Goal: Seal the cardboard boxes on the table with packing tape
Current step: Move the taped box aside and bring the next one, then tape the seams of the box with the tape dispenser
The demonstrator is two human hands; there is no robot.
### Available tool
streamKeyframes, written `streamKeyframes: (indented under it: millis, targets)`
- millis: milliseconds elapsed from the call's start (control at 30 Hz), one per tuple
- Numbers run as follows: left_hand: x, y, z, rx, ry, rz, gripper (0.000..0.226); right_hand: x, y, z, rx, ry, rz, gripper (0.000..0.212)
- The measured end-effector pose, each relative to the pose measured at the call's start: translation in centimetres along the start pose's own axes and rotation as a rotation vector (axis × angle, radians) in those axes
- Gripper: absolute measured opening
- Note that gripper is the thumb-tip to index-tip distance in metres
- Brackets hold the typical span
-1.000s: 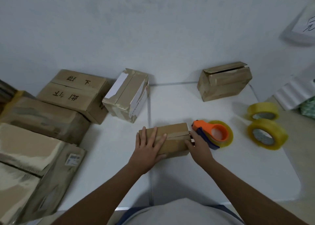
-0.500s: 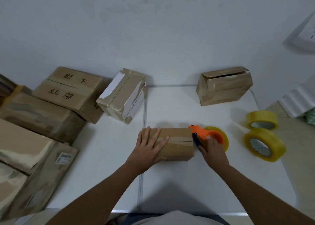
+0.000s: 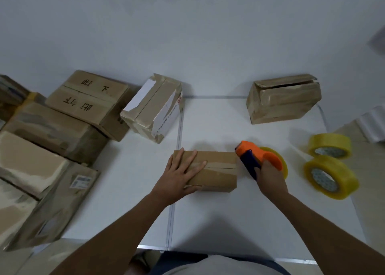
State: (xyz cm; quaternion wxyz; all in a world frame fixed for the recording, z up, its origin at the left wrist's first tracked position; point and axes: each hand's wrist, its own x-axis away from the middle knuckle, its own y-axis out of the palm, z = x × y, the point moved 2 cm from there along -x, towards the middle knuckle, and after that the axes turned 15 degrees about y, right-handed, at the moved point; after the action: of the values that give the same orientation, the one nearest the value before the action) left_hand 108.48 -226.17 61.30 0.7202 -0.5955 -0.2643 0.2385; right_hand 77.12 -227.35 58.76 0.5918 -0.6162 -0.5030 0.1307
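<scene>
A small cardboard box (image 3: pixel 218 170) lies in the middle of the white table (image 3: pixel 229 218), its top seam running left to right. My left hand (image 3: pixel 180 175) presses flat on the box's left half, fingers spread. My right hand (image 3: pixel 270 177) grips an orange and blue tape dispenser (image 3: pixel 257 157) loaded with a yellow roll, its nose touching the box's upper right corner. Another box (image 3: pixel 283 99) with a gaping top flap stands at the back right, and a worn taped box (image 3: pixel 154 108) sits at the back centre.
Two loose rolls of yellow tape (image 3: pixel 330 175) lie at the table's right edge. Several larger cardboard boxes (image 3: pixel 62 124) are stacked along the left side. A white wall rises just behind the table. White corrugated material (image 3: pixel 373 122) shows at far right.
My right hand moved from the box's right end onto the tape dispenser, gripped it and brought its nose up to the box's right corner. My left hand stayed on the box.
</scene>
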Motion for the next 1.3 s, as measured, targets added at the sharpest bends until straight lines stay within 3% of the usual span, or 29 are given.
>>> streamKeyframes:
  millis: [167,367,667,900,1000,1067,1167,1233,1300]
  targets:
    - [-0.1,0.1,0.1,0.004,0.021,0.032,0.074,2.1,-6.5,-2.2,-0.390,-0.017,-0.020,0.031]
    - [-0.2,0.2,-0.1,0.017,0.037,0.030,0.076,7.4,-11.0,-7.3,-0.559,-0.156,0.028,0.028]
    - [-0.6,0.0,-0.2,0.112,0.029,0.059,0.071,9.7,-8.4,-11.4,-0.293,-0.284,-0.042,0.038]
    - [-0.2,0.5,-0.7,0.235,0.024,0.027,0.085,9.8,-7.9,-12.1,-0.173,-0.379,-0.020,0.039]
    - [-0.1,-0.7,-0.8,0.475,0.005,0.091,0.068,9.9,-8.0,-12.2,-0.138,-0.399,-0.018,0.040]
    - [0.2,-2.8,-0.7,0.694,-0.093,0.220,0.049,9.9,-8.0,-12.2,-0.119,-0.408,-0.027,0.041]
    - [0.8,-6.4,-0.6,1.054,-0.483,0.367,0.027,10.0,-7.9,-12.3,-0.094,-0.408,-0.027,0.043]
    - [0.7,-7.5,-0.3,1.481,-0.707,0.402,0.029,10.1,-7.8,-12.3,-0.090,-0.405,-0.023,0.044]
    - [0.5,-8.3,-0.2,1.761,-0.820,0.410,0.035,10.1,-7.7,-12.3,-0.082,-0.405,-0.022,0.045]
